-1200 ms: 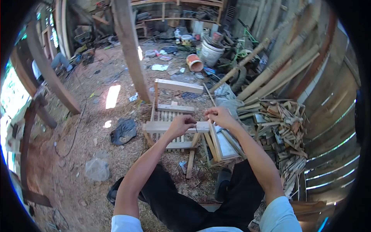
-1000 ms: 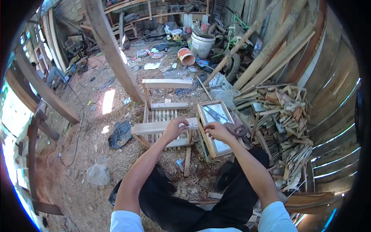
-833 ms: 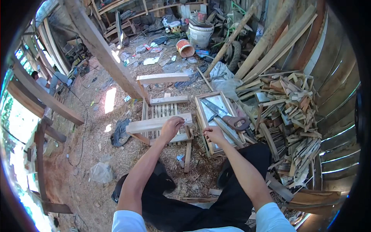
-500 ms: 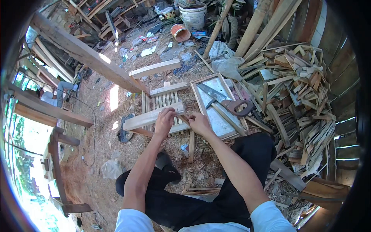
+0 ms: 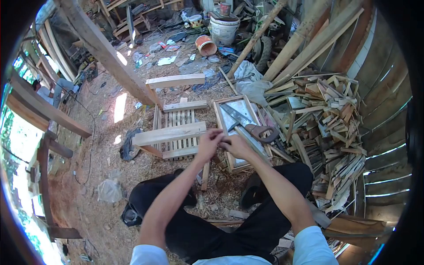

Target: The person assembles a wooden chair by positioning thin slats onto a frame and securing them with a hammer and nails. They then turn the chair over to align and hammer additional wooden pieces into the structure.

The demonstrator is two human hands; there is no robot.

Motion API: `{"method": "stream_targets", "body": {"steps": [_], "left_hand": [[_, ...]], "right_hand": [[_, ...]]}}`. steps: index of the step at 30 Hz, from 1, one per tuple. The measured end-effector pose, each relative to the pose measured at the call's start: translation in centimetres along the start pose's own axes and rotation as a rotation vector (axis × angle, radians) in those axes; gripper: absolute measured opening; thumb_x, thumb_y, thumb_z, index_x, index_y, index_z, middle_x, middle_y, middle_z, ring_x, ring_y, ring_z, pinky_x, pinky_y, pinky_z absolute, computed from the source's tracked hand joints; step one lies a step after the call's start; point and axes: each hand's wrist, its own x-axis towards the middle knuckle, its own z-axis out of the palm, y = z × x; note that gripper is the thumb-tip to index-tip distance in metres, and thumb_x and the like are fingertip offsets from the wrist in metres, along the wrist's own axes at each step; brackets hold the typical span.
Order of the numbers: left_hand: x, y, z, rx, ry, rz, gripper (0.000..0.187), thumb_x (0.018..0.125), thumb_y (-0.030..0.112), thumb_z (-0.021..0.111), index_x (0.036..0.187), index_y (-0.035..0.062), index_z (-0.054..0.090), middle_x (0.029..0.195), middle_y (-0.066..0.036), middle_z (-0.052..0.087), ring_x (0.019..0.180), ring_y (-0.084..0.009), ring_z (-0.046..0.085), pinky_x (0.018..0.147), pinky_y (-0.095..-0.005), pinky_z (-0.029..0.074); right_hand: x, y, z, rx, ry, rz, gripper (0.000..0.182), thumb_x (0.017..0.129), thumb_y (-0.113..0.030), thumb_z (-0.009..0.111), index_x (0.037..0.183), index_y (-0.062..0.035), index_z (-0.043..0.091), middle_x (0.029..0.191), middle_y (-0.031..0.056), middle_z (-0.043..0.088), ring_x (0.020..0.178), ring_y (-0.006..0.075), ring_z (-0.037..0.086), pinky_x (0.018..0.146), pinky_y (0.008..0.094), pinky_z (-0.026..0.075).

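**Fingertips meeting over the slatted frame**

On the sawdust floor of the shed, I am sitting with both hands brought together just past the near end of the slatted wooden frame (image 5: 174, 130). My left hand (image 5: 209, 142) and right hand (image 5: 235, 144) are touching at the fingertips, the fingers bunched and pressed toward one another as though pinching something small, but I cannot tell what, if anything, is sitting between them. The frame's loose top rail (image 5: 169, 134) is lying across the slats, just left of my left hand and not held by either hand.

Just beyond my right hand, the handsaw (image 5: 247, 123) is resting inside the shallow wooden tray (image 5: 219, 115), its handle toward me. I judge that a careless reach could be catching my knuckles on its teeth, and the unheld rail could be sliding off the slats if my knee nudges it.

The thing between my fingertips is too small to make out. My feet are partly hidden under my legs, the scrap-wood pile (image 5: 327, 119) is blurring toward the lens edge, and the lens rim is cutting off a person (image 5: 51, 90) sitting far left.
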Motion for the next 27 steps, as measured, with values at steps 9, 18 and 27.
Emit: {"method": "stream_targets", "body": {"steps": [9,18,27], "left_hand": [[2.2,-11.6,9.8,-0.271,0.161,-0.412,0.026,0.095,0.013,0.058,0.116,-0.0031,0.061,0.093,-0.01,0.066,0.075,-0.0175,0.067,0.062,-0.0255,0.054],[1.7,-7.4,20.7,-0.047,-0.335,-0.112,0.015,0.097,0.014,0.053,0.102,0.0002,0.058,0.082,-0.007,0.063,0.066,-0.0126,0.062,0.059,-0.0263,0.051],[5.4,-18.5,36.6,-0.178,-0.309,-0.599,0.023,0.098,0.017,0.045,0.1,-0.0022,0.057,0.083,-0.008,0.062,0.076,-0.0165,0.059,0.069,-0.0309,0.048]], "right_hand": [[-4.4,9.8,-1.2,-0.497,0.402,0.332,0.021,0.082,-0.006,0.054,0.1,-0.0049,0.067,0.106,0.02,0.063,0.101,0.0379,0.06,0.086,0.0478,0.048],[-8.7,15.8,-14.3,-0.36,0.158,0.578,0.019,0.077,-0.015,0.06,0.089,-0.0054,0.072,0.093,0.0198,0.068,0.092,0.0353,0.066,0.082,0.0431,0.051],[-11.6,30.0,-19.4,-0.35,-0.031,0.654,0.02,0.079,-0.014,0.062,0.091,-0.0038,0.072,0.089,0.0171,0.07,0.082,0.0264,0.068,0.074,0.0376,0.052]]}}
